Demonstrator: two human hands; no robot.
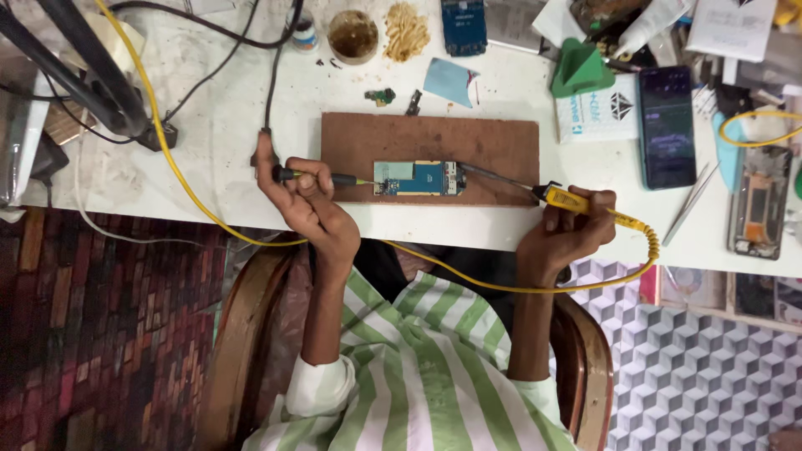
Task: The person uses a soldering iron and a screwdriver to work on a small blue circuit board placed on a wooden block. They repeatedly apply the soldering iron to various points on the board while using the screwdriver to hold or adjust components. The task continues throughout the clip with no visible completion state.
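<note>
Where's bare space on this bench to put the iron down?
Bare white table lies between the yellow cable and the wooden board, beside the left hand. Another patch sits between the blue scrap and the green stand. Right of the right hand with the soldering iron, a dark phone and tweezers crowd it.

Around the brown wooden board (430, 144) there are: one circuit board (418, 178) on it, two hand tools touching that circuit board, one dark phone (666, 125) to its right, one round cup (352, 36) above it.
</note>
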